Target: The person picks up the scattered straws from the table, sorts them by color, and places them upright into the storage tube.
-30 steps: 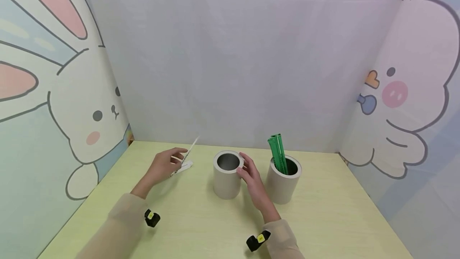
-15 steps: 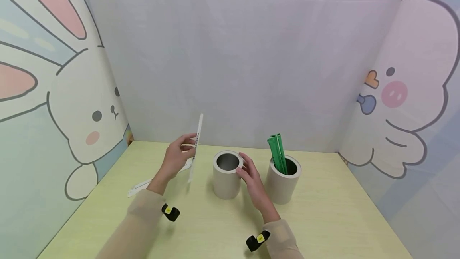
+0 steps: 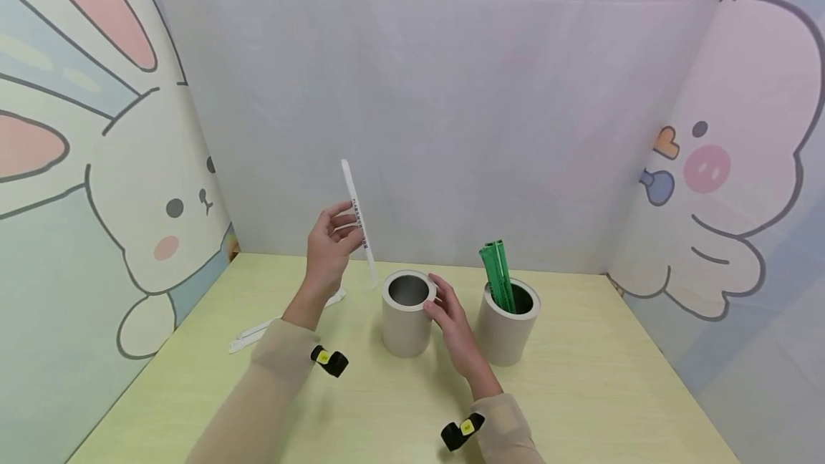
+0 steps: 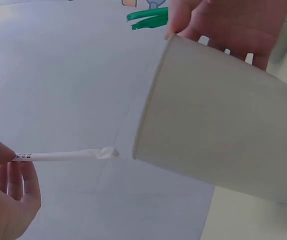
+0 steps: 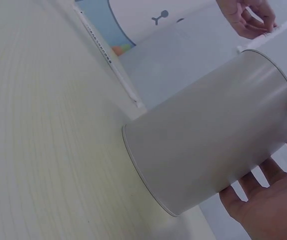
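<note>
My left hand (image 3: 326,253) pinches a white paper-wrapped straw (image 3: 358,217) with small dark print, up in the air. The straw leans, its lower end close to the left rim of a grey cylindrical holder (image 3: 406,333). In the left wrist view the straw's crimped wrapper end (image 4: 103,153) points towards that rim. My right hand (image 3: 456,324) holds the same holder at its right side, thumb and fingers spread around the wall near the top. The holder stands upright on the table, and no contents show in its mouth.
To the right stands a matching grey holder (image 3: 505,339) with several green wrapped straws (image 3: 498,274) in it. White wrapped straws (image 3: 250,335) lie at the left of the table (image 3: 599,378), partly behind my left arm. Printed cloth walls (image 3: 412,127) enclose the back and sides.
My left hand has lifted the white straw from the left of the table, moving up and right, and the straw has turned more upright. My right hand and the holder have stayed put.
</note>
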`<state>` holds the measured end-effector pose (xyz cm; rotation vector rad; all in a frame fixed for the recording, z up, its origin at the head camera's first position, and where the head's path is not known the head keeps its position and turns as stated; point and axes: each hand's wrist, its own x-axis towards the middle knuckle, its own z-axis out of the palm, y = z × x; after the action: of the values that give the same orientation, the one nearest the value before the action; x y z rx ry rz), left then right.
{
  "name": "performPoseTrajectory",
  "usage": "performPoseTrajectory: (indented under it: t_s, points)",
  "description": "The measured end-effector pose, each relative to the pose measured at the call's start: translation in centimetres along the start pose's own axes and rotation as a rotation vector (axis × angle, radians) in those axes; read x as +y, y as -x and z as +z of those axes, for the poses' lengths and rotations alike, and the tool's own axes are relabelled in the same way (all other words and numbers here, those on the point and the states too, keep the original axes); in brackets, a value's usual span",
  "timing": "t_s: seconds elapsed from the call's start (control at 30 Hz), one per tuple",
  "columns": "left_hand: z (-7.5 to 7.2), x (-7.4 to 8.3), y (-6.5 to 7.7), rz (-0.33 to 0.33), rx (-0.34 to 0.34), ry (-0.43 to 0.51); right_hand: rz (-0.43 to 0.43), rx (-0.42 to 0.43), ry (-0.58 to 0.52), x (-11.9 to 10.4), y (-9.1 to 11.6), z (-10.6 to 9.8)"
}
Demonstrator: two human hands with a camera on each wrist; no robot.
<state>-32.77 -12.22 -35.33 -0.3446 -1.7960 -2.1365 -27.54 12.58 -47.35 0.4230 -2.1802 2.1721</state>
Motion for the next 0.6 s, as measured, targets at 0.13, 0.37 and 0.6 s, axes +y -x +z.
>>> performPoseTrajectory:
  t_s: [0.13, 0.37, 0.6]
  points:
    - [1.3, 0.8, 0.2, 0.044, 0.01, 0.093, 0.001, 0.0, -0.003, 0.1, -0.1, 0.0]
    - [2.9, 0.1, 1.1, 0.044, 0.04, 0.128, 0.008, -0.002, 0.003, 0.1, -0.1, -0.1]
    - [3.5, -1.6, 2.3, 0.028, 0.067, 0.076, 0.009, 0.0, 0.016, 0.1, -0.1, -0.1]
